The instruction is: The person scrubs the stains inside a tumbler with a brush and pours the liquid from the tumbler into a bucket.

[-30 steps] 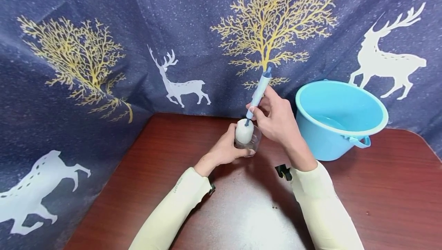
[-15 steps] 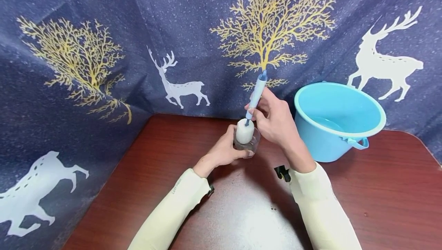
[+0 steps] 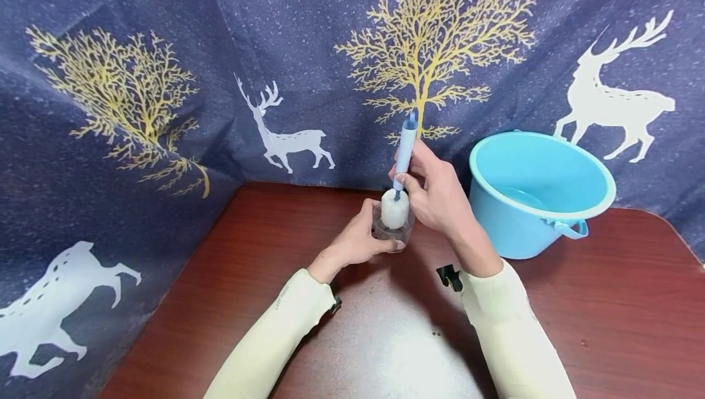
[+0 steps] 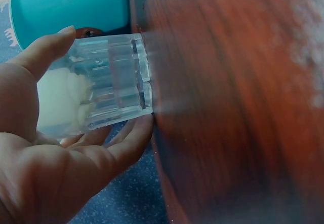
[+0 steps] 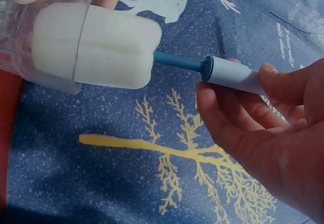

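Observation:
In the head view my left hand [image 3: 359, 238] grips a clear cup [image 3: 392, 241], thumb on its near side. The left wrist view shows the cup's ribbed wall [image 4: 119, 77] between thumb and fingers, its base close to the tabletop. A cup brush with a white sponge head [image 5: 96, 46] sits partly inside the cup, its upper end sticking out past the rim. My right hand [image 3: 440, 197] pinches the brush's pale blue handle [image 3: 404, 149] between thumb and fingers, just above the darker blue stem [image 5: 177, 62]. The handle stands nearly upright with a slight lean to the right.
A light blue bucket [image 3: 509, 227] stands on the right side of the reddish-brown table [image 3: 617, 313], close to my right forearm. Behind the table hangs a dark blue cloth [image 3: 352, 38] printed with deer and golden trees. Small drops [image 3: 436, 333] lie near the front.
The top of the brush handle has swung left, so the brush is more upright. Its sponge head has shifted slightly right within the cup. My left hand keeps its hold almost unmoved.

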### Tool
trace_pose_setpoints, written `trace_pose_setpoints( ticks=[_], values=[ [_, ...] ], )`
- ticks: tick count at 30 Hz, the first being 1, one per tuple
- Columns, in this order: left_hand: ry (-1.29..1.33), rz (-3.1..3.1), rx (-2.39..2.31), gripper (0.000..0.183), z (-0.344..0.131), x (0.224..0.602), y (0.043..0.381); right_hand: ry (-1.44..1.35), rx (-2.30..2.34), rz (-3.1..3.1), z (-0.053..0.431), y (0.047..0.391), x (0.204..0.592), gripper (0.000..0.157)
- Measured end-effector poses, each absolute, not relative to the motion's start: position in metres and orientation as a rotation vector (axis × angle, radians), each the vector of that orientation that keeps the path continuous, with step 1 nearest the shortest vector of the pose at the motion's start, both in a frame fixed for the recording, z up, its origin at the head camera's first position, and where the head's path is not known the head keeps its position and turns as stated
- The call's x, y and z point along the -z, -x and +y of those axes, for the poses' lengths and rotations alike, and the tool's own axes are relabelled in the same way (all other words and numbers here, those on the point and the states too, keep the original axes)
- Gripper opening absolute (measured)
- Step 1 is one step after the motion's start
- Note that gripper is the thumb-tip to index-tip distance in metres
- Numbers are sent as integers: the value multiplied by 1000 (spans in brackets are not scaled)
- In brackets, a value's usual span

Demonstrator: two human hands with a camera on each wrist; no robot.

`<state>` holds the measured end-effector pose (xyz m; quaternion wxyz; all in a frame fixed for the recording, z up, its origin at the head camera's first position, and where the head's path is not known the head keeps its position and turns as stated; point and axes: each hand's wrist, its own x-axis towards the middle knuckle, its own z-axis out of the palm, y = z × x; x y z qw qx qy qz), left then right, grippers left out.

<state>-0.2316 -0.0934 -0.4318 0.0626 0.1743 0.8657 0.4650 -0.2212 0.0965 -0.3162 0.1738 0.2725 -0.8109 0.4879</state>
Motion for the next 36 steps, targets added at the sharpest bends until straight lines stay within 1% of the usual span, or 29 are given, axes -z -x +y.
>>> trace_pose_setpoints(
  ticks=[8, 17, 23, 30, 36],
  values=[
    [-500, 2637, -1370, 83, -92, 432, 232, -762, -1349, -2311, 96, 221, 317, 25],
    [-480, 2634, -1361, 85, -91, 430, 232, -759, -1354, -2301, 96, 220, 316, 40],
    [-473, 2630, -1364, 85, -92, 431, 232, -744, -1349, -2306, 95, 219, 317, 46],
    [-488, 2633, -1373, 80, -93, 431, 231, -728, -1364, -2310, 95, 217, 316, 51],
    [-488, 2628, -1386, 82, -92, 430, 231, -708, -1325, -2325, 96, 215, 314, 53]
  ],
)
